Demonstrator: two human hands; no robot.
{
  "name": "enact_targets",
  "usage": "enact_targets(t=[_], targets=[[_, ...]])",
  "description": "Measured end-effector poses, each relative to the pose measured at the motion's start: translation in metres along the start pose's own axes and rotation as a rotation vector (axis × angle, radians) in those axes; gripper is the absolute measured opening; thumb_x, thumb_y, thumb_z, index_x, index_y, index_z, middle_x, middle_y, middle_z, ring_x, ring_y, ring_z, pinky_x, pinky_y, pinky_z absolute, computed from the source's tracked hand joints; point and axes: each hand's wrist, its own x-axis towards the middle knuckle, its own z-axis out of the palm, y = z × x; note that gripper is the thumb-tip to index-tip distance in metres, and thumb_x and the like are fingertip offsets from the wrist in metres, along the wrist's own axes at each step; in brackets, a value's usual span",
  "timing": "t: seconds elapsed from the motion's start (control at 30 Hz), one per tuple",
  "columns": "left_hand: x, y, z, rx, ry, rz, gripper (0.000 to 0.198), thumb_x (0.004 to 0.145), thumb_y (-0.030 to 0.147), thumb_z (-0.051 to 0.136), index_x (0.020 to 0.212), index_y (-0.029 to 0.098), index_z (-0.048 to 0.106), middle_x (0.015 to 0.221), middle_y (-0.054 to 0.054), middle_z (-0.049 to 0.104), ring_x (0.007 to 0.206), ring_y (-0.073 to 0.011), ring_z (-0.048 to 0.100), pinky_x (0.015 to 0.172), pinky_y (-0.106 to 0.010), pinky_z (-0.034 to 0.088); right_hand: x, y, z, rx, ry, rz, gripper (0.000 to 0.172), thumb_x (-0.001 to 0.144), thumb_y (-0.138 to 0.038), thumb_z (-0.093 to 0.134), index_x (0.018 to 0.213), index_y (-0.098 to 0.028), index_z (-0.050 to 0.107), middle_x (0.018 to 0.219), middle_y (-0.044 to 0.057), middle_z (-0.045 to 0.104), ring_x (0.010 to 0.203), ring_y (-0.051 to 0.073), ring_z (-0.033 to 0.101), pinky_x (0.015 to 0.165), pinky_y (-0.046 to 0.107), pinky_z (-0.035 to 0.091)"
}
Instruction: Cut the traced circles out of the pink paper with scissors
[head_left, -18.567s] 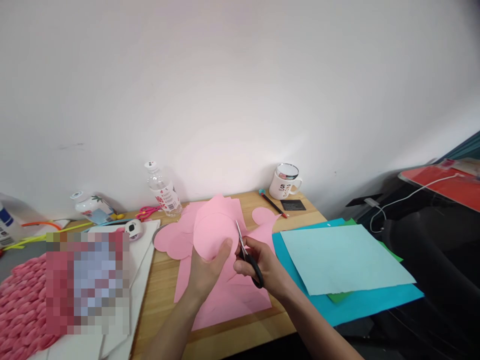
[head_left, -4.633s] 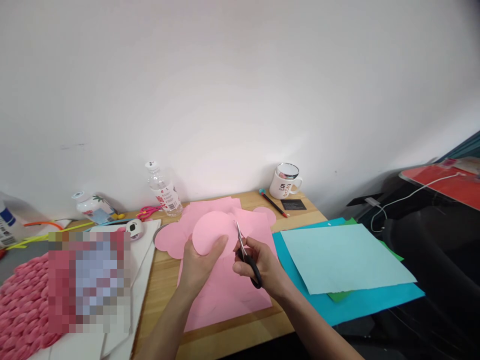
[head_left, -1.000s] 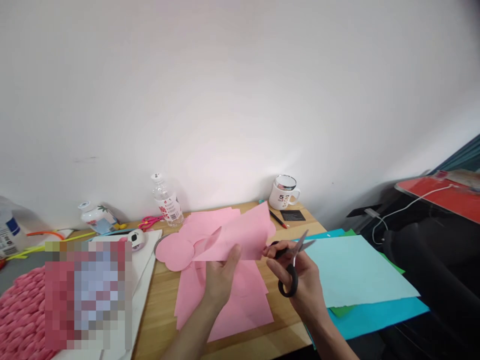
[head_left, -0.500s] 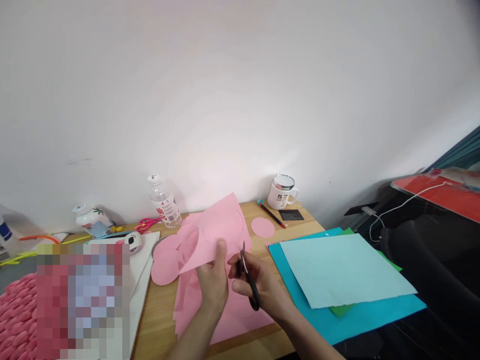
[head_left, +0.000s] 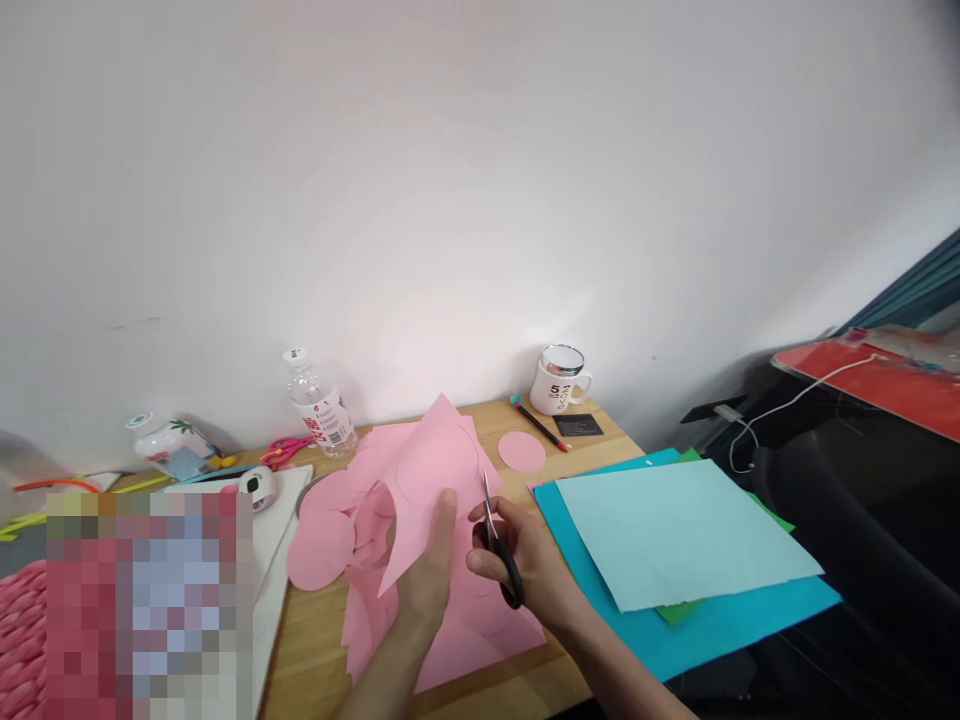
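My left hand [head_left: 429, 570] grips a pink sheet of paper [head_left: 424, 475] by its lower edge, thumb on the near face. A curved outline shows on the sheet, and its left side has a rounded cut-out. In my right hand [head_left: 525, 550] are black-handled scissors [head_left: 504, 565], their blades pointing up beside the sheet's right edge. Whether the blades touch the paper I cannot tell. Beneath both hands lie more pink sheets [head_left: 480, 655]. Cut pink circles [head_left: 321, 550] overlap to the left, and a single pink circle [head_left: 522, 452] rests on the wood to the right.
Blue and pale sheets [head_left: 682, 535] cover the table's right side. At the back stand a white mug [head_left: 555, 390], a pencil [head_left: 541, 425], a dark card [head_left: 578, 425] and a plastic bottle [head_left: 328, 420]. Pink scissors [head_left: 285, 450] lie left of the bottle. A white wall rises behind.
The pink sheet has turned in my left hand, its lower left corner swinging down. My right hand with the scissors has shifted slightly right. The whole view has moved a little.
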Motion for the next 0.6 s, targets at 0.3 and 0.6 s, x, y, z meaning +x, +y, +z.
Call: enact_targets(t=[0.3,0.6], targets=[[-0.006,0.016,-0.003,0.014,0.078,0.090,0.032,0.063,0.046,0.073,0.077,0.017,0.067,0.068,-0.004,0.068,0.073,-0.0249,0.065,0.068,-0.035,0.052,-0.001,-0.006,0.000,0.053,-0.043,-0.011,0.039,0.062,-0.035,0.080,0.077,-0.020,0.047,0.062,-0.006,0.052,0.053,0.009,0.042,0.051,0.021,0.031],[-0.011,0.017,-0.006,0.078,0.045,0.103,0.028,0.062,0.044,0.074,0.067,0.019,0.063,0.065,-0.003,0.065,0.068,-0.0225,0.062,0.063,-0.033,0.051,-0.002,-0.012,0.007,0.037,0.014,-0.058,0.045,0.061,-0.043,0.081,0.086,-0.019,0.052,0.068,-0.002,0.054,0.063,0.013,0.047,0.055,0.024,0.034]])
